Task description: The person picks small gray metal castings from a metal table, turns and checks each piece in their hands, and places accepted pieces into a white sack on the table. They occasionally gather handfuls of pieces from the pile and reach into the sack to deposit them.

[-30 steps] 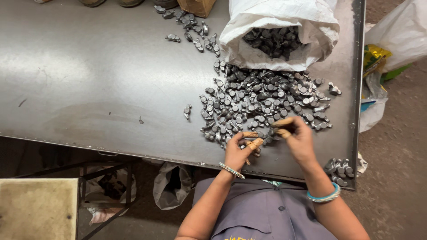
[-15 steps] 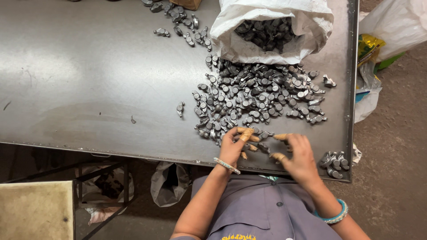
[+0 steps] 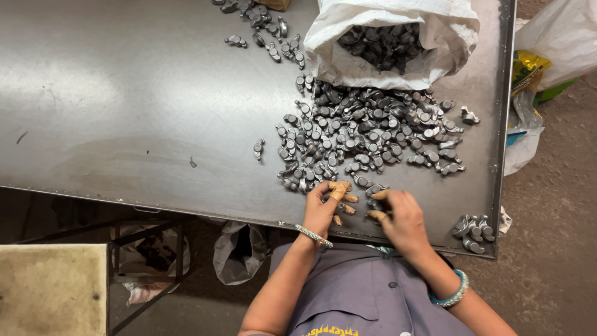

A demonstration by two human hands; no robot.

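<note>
A heap of small grey metal parts (image 3: 367, 134) spills across the steel table (image 3: 124, 112) from an open white sack (image 3: 398, 43). My left hand (image 3: 322, 210) rests at the heap's near edge, its tan-taped fingers spread and touching loose parts. My right hand (image 3: 403, 219) is just to its right. Its taped thumb and forefinger pinch one dark metal part (image 3: 373, 203). A thin bangle is on my left wrist and a teal one on my right.
Several parts (image 3: 474, 227) sit apart at the table's near right corner, and another scatter (image 3: 264, 28) lies at the back. One stray part (image 3: 259, 148) lies left of the heap. Plastic bags (image 3: 541, 74) lie on the floor at right, and a tan stool (image 3: 50, 286) stands at lower left.
Both hands have drawn back from the heap toward the table's near edge. The right hand has come closer to the left and pinched a part.
</note>
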